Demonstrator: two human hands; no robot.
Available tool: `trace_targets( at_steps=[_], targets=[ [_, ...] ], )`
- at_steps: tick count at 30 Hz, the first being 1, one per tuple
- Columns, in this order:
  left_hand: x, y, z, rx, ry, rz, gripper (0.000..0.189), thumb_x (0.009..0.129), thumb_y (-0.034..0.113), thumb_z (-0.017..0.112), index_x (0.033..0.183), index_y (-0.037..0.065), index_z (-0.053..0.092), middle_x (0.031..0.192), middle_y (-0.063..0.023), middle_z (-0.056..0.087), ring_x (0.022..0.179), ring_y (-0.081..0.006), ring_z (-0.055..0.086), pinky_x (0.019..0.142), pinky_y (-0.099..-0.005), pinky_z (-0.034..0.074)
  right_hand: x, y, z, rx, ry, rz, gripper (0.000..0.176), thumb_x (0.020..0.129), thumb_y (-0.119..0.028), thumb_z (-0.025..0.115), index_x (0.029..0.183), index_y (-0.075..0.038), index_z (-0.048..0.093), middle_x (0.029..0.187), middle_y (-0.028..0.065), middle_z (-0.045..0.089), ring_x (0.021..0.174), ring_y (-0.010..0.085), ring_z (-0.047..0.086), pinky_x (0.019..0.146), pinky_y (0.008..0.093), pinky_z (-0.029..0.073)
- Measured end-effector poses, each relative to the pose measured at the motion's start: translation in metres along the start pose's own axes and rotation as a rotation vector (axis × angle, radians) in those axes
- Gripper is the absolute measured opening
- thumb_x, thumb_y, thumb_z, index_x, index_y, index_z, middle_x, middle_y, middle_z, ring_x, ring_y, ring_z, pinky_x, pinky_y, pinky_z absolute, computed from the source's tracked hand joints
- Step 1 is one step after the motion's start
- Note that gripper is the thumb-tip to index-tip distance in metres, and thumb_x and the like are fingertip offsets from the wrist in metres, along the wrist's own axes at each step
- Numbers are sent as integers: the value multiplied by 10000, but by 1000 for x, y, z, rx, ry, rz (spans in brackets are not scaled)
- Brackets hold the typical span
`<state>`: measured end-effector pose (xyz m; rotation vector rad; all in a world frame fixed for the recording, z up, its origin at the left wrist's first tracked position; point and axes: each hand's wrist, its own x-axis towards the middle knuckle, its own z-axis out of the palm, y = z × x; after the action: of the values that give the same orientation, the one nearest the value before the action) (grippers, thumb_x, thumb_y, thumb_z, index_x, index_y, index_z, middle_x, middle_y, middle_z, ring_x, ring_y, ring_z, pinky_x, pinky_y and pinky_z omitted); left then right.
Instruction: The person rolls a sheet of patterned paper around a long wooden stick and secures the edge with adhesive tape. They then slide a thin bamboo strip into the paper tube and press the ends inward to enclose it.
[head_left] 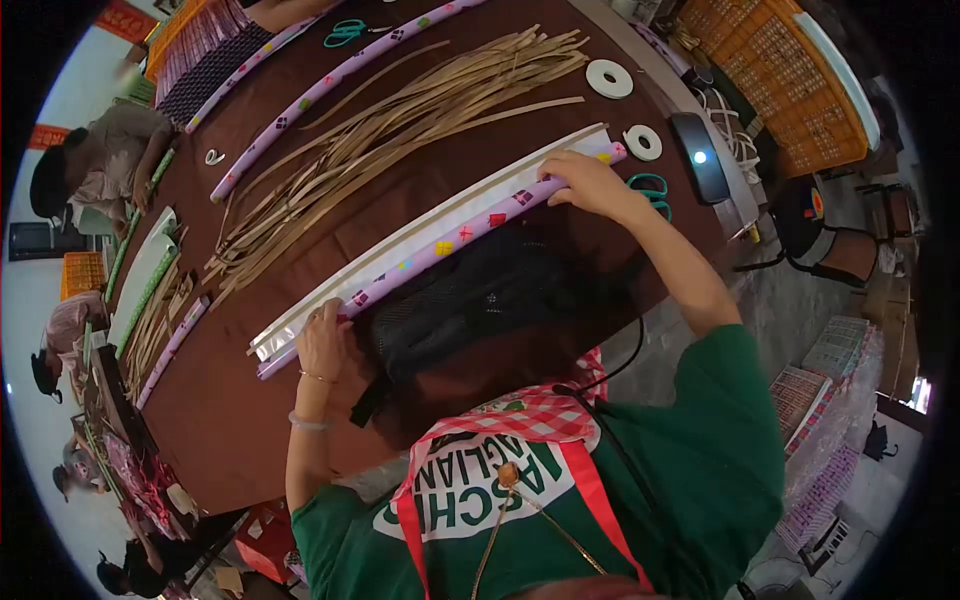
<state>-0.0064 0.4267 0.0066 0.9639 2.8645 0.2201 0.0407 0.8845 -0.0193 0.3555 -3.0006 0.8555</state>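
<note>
A long sheet of purple wrapping paper (432,258) with colourful printed shapes lies partly rolled across the brown table. Its white inner side faces up along the far edge, where a thin wooden strip (450,203) runs lengthwise. My left hand (322,342) is closed over the paper near its left end, fingers bent at the rolled edge. Near the right end, my right hand (585,186) grips the roll with curled fingers and thumb. Under the middle of the roll, on my side, lies a black mesh bag (470,305).
Loose flat brown strips (400,130) spread beyond the paper. Two white tape rolls (642,142), green-handled scissors (650,192) and a black device with a light (699,158) lie at the right. Another purple roll (290,115) lies farther back. Several people sit at the left.
</note>
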Motion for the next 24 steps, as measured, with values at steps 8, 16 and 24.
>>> trace_targets(
  at_steps=[8,16,24],
  targets=[
    [0,-1,1,55,23,51,378,752,129,613,1108,62,504,1047,-146,560,948,-332,527,766,-410,460,-10,54,-39,209,551,403,180,796,-182,614,886,-26,624,847,95,576,763,218,585,689,305,468],
    [0,-5,2,24,71,117,399,725,95,639,1098,57,503,1028,-145,529,928,-334,521,751,-403,453,-8,92,-46,207,340,602,284,762,-303,643,879,-44,651,846,131,648,817,237,614,725,342,463],
    [1,-6,4,1,115,151,441,702,67,657,1109,62,487,1136,-121,501,966,-338,520,777,-398,456,-9,102,-41,245,374,596,296,775,-327,632,852,-42,650,813,112,645,777,221,606,711,339,460]
  ],
)
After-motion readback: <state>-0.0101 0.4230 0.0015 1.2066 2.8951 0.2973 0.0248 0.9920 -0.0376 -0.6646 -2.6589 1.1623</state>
